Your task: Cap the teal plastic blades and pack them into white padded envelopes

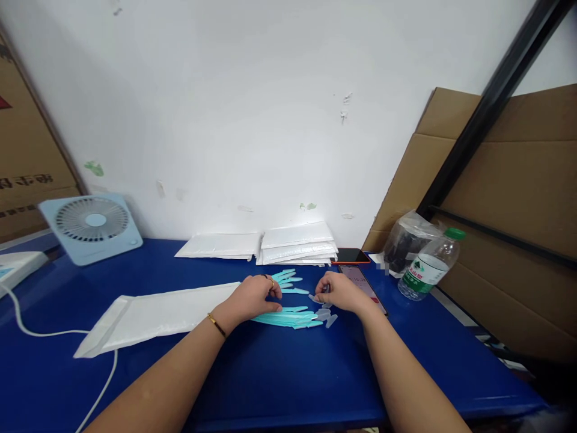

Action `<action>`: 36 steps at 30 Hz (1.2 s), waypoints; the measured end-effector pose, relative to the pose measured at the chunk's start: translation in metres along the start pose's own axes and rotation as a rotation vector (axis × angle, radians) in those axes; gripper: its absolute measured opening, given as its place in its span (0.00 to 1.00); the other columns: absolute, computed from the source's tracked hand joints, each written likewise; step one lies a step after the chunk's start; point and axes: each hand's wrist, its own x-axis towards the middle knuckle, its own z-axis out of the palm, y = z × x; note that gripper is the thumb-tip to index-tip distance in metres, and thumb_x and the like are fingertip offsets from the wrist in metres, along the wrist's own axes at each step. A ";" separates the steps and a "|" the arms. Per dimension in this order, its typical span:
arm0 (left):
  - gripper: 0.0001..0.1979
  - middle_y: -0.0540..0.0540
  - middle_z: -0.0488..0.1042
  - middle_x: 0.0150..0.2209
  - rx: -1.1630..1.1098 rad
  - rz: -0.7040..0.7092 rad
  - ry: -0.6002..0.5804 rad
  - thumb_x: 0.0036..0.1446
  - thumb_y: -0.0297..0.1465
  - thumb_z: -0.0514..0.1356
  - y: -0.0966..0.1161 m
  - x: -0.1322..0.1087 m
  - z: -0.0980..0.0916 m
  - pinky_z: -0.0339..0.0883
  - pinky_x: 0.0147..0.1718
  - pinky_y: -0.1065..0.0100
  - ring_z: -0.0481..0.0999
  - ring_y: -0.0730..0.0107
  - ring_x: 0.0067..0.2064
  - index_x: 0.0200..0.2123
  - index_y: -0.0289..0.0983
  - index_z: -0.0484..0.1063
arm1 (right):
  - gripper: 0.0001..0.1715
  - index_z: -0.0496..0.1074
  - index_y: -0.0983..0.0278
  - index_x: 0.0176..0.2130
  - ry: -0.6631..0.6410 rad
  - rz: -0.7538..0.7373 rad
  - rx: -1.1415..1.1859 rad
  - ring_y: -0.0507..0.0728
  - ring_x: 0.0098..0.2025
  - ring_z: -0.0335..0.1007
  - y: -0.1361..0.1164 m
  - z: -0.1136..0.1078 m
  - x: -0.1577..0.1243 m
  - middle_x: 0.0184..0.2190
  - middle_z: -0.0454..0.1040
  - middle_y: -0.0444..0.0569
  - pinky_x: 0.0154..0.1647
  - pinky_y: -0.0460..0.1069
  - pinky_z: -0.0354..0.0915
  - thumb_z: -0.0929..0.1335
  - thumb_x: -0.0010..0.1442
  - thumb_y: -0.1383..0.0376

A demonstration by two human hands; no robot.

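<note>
Slim teal eyebrow razors lie in a loose bundle on the blue table, and several more teal razors fan out just behind it. My left hand rests over their left ends, fingers curled down and thumb apart from them, touching the front bundle. To the right, my right hand has thumb and fingertips pinched on a small translucent plastic cap. Several similar clear caps lie beneath it, beside the razor tips. A long white padded mailer lies flat at left, its right end partly behind my left hand.
Stacked white mailers lie against the wall, with another flat pile beside them. Two phones, one lit and one dark, lie at right near a water bottle. A blue fan and white cable are at left.
</note>
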 end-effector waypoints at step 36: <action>0.10 0.49 0.75 0.32 -0.005 0.047 0.002 0.52 0.37 0.57 -0.004 0.002 0.000 0.60 0.30 0.74 0.72 0.71 0.33 0.34 0.41 0.75 | 0.08 0.77 0.62 0.31 -0.117 -0.125 -0.024 0.52 0.31 0.69 0.020 -0.017 -0.002 0.31 0.76 0.46 0.31 0.44 0.62 0.68 0.48 0.66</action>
